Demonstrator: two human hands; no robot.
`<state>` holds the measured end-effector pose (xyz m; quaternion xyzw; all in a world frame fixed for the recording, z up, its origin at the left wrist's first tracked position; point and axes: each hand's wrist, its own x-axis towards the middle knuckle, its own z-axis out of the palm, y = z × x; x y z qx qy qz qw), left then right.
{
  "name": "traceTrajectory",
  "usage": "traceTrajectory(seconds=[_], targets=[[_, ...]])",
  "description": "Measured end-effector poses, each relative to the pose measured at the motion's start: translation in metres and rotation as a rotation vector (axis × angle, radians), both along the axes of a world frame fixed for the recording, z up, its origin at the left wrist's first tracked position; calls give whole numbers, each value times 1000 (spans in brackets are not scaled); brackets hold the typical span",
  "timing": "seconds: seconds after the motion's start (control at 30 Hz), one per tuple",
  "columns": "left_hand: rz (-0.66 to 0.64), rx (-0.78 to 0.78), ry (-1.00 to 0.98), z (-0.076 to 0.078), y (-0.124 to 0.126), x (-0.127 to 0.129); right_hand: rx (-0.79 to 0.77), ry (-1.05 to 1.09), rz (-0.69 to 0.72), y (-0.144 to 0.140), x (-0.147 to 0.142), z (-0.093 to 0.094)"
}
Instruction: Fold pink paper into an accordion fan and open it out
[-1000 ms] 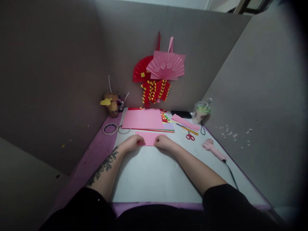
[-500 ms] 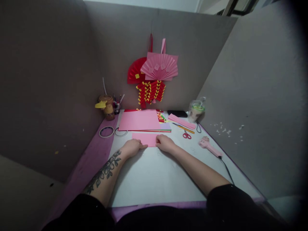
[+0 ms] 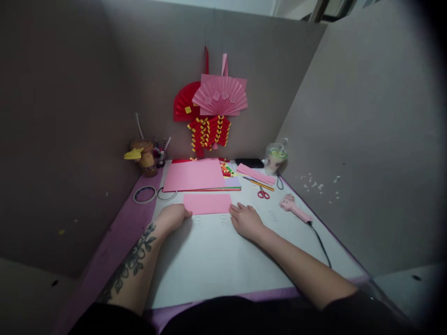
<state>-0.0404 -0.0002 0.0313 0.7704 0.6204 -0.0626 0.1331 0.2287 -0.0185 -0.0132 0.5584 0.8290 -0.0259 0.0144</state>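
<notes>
Matt pink paper sheet (image 3: 207, 204)

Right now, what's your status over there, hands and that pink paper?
Left hand and right hand open, flat on the table. Pink paper strip lies flat between them, fingertips at its near corners. Nothing blocking.

White table (image 3: 216, 265) carried a pink strip (image 3: 207, 204) mid-far, paper stack (image 3: 195, 175) behind it, tape rings (image 3: 144, 194) far left, scissors (image 3: 263, 193) and glue gun (image 3: 295, 209) right.
</notes>
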Motion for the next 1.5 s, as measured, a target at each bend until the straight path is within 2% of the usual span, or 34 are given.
traceTrajectory(seconds=[0.07,0.13,0.23,0.33,0.4,0.43,0.5,0.57,0.63,0.7,0.87,0.93,1.0,1.17,1.3,1.5], targets=[[54,-28,62,5,-2,-5,13,13,-2,0,2,-2],[34,-37,124,8,-2,-12,44,35,-8,-1,-1,-5],[39,33,147,10,1,-22,83,77,-9,-1,-3,-8],[135,268,59,11,5,-19,99,110,5,-1,-3,-9],[95,447,-85,5,4,-5,110,123,8,0,-3,-10],[27,499,-169,0,3,4,115,127,9,0,-3,-10],[-192,454,-245,-16,-2,24,122,135,7,1,-3,-10],[-339,298,-189,-34,-6,39,117,148,9,1,-3,-10],[-375,160,-134,-49,-9,44,108,165,9,1,-2,-10],[-367,92,-111,-57,-9,42,105,173,-4,-1,-1,-9],[-345,80,-110,-53,-9,35,85,127,-67,6,7,0],[-345,78,-120,-50,-10,35,41,118,-68,23,13,9],[-338,75,-134,-50,-11,37,12,115,-108,55,20,20],[-299,21,-152,-49,-12,39,48,-18,-337,170,51,40],[-296,-14,-178,-44,-15,37,56,-65,-417,244,86,36],[-300,-100,-202,-33,-11,35,4,-96,-293,306,112,20]])
